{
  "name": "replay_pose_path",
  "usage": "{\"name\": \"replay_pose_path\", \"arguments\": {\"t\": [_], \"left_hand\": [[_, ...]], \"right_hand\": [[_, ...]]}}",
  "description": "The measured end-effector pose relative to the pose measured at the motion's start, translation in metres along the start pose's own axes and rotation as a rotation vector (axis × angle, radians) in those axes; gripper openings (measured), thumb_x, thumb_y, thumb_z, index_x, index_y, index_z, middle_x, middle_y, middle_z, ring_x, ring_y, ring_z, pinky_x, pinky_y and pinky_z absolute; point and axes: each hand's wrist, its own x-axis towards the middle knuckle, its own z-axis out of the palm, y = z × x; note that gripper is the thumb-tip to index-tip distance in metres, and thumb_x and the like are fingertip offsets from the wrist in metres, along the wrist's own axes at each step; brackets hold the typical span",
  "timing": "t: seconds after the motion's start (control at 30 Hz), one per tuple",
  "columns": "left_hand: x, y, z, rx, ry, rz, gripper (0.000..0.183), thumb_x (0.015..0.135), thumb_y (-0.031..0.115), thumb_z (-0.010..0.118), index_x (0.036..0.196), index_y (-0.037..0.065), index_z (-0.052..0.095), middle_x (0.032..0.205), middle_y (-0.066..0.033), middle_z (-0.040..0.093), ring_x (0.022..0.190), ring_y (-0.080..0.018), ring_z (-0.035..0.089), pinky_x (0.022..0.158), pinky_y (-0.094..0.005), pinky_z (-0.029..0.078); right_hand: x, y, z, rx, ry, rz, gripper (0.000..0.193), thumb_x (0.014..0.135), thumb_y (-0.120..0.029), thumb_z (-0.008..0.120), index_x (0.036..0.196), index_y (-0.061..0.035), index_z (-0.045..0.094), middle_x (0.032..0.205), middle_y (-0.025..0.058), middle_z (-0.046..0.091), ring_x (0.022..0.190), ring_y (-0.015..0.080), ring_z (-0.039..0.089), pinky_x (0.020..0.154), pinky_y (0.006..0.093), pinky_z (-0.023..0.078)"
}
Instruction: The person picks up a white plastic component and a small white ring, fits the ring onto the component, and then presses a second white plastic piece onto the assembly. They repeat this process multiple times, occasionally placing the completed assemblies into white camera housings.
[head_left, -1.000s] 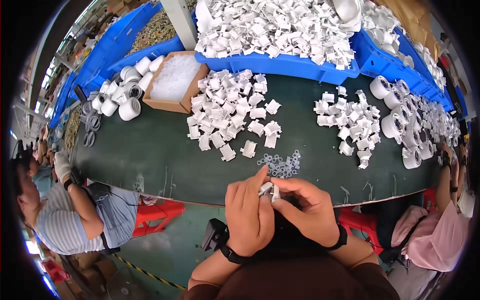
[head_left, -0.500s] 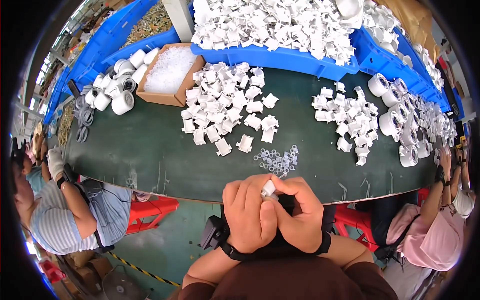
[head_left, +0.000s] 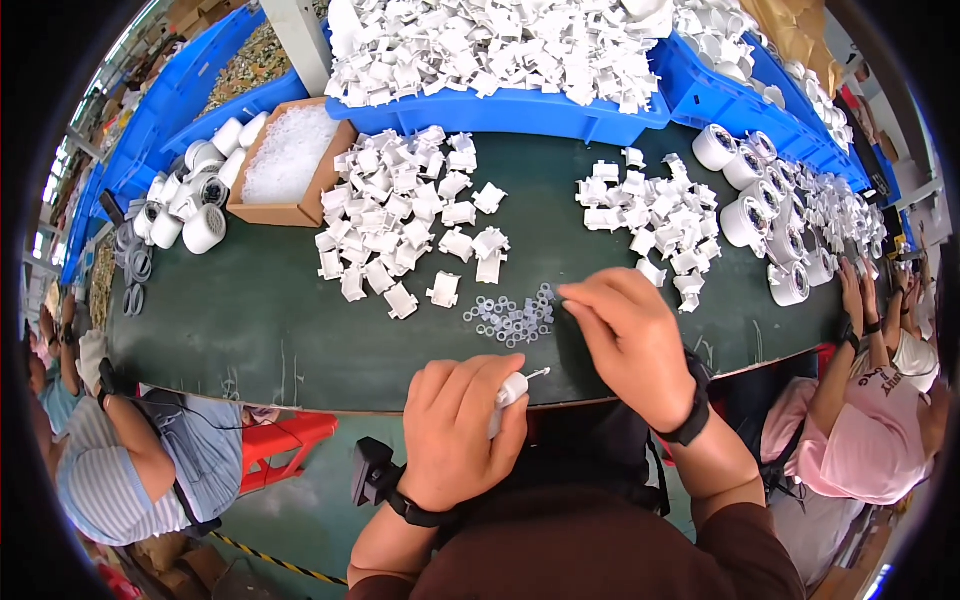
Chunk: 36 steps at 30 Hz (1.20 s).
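Note:
My left hand (head_left: 455, 430) is closed around a small white plastic part (head_left: 512, 390), and a thin white stem sticks out of the part toward the right. My fingers cover much of it. Over the table, my right hand (head_left: 630, 345) has thumb and forefinger drawn together at the right side of a small heap of translucent plastic rings (head_left: 512, 318). Anything between those fingertips is too small to make out. Beyond the rings lies a pile of white curved plastic clips (head_left: 385, 215), with a second clip pile (head_left: 660, 215) farther right.
A blue bin (head_left: 500, 118) heaped with white parts stands at the back. A cardboard box (head_left: 275, 213) of clear pieces and white cylinders (head_left: 205, 229) are at left; round white housings (head_left: 745, 222) at right. Co-workers sit at both sides, near red stools (head_left: 285, 445).
My hands have come apart. The right one has moved up to the rings, while the left keeps the white part, its stem now showing. The whole view has shifted, moving the table's contents leftward.

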Motion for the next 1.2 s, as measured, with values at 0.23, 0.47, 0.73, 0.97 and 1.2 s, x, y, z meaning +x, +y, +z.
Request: {"name": "replay_pose_path", "arguments": {"t": [0.23, 0.47, 0.73, 0.97, 1.2], "left_hand": [[-0.006, -0.001, 0.004, -0.014, 0.061, -0.028, 0.032, 0.081, 0.006, 0.068, 0.112, 0.004, 0.065, 0.101, -0.0125, 0.069, 0.085, -0.0315, 0.060, 0.079, -0.0400, 0.046], [-0.005, -0.001, 0.002, -0.021, 0.026, -0.011, 0.032, 0.080, 0.006, 0.070, 0.112, 0.004, 0.065, 0.101, -0.0120, 0.068, 0.086, -0.0315, 0.061, 0.078, -0.0398, 0.047], [0.001, -0.001, -0.009, 0.005, -0.070, -0.054, 0.032, 0.078, 0.005, 0.074, 0.109, 0.005, 0.064, 0.104, -0.0114, 0.066, 0.089, -0.0323, 0.061, 0.076, -0.0405, 0.047], [0.004, 0.001, -0.005, 0.011, -0.059, -0.033, 0.034, 0.072, 0.006, 0.076, 0.103, 0.006, 0.062, 0.104, -0.0109, 0.067, 0.087, -0.0327, 0.060, 0.076, -0.0413, 0.047], [-0.002, -0.006, 0.000, -0.034, -0.008, -0.001, 0.038, 0.072, 0.007, 0.078, 0.106, 0.007, 0.060, 0.109, -0.0071, 0.064, 0.088, -0.0285, 0.059, 0.075, -0.0388, 0.043]], "right_hand": [[0.007, 0.010, 0.028, -0.004, -0.022, 0.001, 0.016, 0.088, 0.001, 0.070, 0.103, -0.0029, 0.071, 0.094, 0.0119, 0.064, 0.086, 0.0310, 0.063, 0.074, 0.0377, 0.052], [0.011, 0.015, 0.026, 0.115, -0.081, 0.107, 0.013, 0.088, 0.001, 0.069, 0.101, -0.0020, 0.066, 0.091, 0.0113, 0.064, 0.078, 0.0282, 0.064, 0.071, 0.0355, 0.052], [-0.006, -0.024, -0.010, 0.675, -0.039, 0.478, 0.012, 0.097, 0.004, 0.065, 0.108, 0.0017, 0.068, 0.103, 0.0059, 0.070, 0.096, 0.0118, 0.067, 0.084, 0.0256, 0.053], [-0.032, -0.039, -0.005, 0.863, -0.299, 0.359, 0.020, 0.094, 0.006, 0.066, 0.111, -0.0014, 0.074, 0.113, 0.0102, 0.066, 0.100, 0.0151, 0.064, 0.086, 0.0279, 0.053], [-0.030, -0.034, 0.008, 0.964, -0.323, 0.370, 0.019, 0.094, 0.006, 0.066, 0.110, -0.0018, 0.073, 0.115, 0.0097, 0.066, 0.102, 0.0143, 0.063, 0.087, 0.0275, 0.052]]}}
